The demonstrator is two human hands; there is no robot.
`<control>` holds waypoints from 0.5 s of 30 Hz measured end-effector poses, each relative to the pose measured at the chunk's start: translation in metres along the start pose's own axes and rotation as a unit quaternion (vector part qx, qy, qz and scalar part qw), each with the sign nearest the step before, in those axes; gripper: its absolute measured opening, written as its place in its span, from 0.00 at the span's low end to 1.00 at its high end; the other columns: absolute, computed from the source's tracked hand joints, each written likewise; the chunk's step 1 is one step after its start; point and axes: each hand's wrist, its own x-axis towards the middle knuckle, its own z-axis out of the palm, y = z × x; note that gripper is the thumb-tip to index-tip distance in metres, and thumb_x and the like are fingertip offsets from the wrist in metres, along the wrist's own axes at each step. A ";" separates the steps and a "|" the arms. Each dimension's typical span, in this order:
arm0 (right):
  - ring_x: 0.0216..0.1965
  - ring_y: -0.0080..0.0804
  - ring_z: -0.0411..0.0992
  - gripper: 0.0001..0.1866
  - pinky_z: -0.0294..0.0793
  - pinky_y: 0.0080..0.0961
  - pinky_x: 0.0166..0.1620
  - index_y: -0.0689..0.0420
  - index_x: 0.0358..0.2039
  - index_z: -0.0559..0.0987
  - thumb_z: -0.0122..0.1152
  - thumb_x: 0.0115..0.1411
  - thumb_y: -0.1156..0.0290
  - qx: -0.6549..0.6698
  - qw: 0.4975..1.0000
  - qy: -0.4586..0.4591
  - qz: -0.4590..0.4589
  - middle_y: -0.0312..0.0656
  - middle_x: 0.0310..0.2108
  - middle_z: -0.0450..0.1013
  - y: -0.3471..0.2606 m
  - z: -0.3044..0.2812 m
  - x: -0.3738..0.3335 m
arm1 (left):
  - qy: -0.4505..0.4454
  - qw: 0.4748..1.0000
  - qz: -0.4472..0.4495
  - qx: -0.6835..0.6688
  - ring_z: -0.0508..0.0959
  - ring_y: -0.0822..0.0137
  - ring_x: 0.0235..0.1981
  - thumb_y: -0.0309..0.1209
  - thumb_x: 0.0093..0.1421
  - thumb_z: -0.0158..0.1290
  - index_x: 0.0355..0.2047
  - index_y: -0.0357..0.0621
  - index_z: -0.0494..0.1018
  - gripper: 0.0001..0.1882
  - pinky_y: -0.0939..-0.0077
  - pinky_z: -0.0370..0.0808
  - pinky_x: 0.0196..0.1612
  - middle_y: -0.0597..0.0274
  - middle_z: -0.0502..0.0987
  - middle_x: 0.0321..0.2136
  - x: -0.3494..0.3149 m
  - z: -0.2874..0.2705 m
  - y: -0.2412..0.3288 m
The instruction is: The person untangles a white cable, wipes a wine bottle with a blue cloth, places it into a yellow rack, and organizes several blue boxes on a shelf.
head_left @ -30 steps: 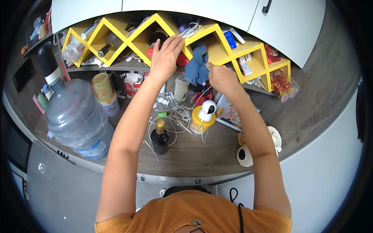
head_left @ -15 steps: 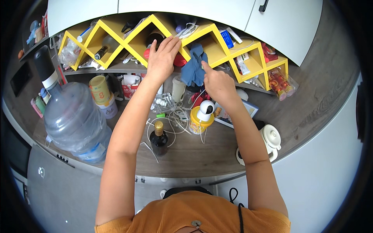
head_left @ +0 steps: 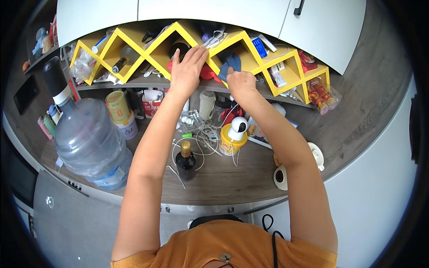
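My left hand (head_left: 188, 71) lies flat against the front edge of a yellow zigzag rack (head_left: 229, 42), fingers stretched out and nothing held. To its right, my right hand (head_left: 241, 84) is closed on a blue cloth (head_left: 230, 65). It presses the cloth against the rack's lower edge, at the opening of a middle compartment. The cloth is partly inside that compartment, and my fingers hide some of it. Red objects (head_left: 209, 73) show in the compartment behind my left hand.
Below stand a dark bottle with a gold cap (head_left: 185, 161), tangled white cables (head_left: 205, 138) and a white camera (head_left: 237, 127) on a yellow tub (head_left: 232, 145). A large water jug (head_left: 91, 138) is at left, a cream kettle (head_left: 317, 156) at right, partly behind my forearm.
My right hand has moved slightly down and left along the rack. The blue cloth, hanging over the edge before, is now bunched further into the compartment. My left hand stays put.
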 end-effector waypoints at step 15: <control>0.25 0.34 0.78 0.20 0.75 0.26 0.26 0.62 0.48 0.68 0.52 0.54 0.74 -0.125 0.992 0.005 0.002 0.42 0.24 0.77 0.042 -0.023 -0.043 | 0.019 1.000 0.012 -0.015 0.61 0.69 0.58 0.20 0.46 0.49 0.53 0.48 0.65 0.30 0.51 0.53 0.60 0.69 0.65 0.54 0.000 0.005 -0.002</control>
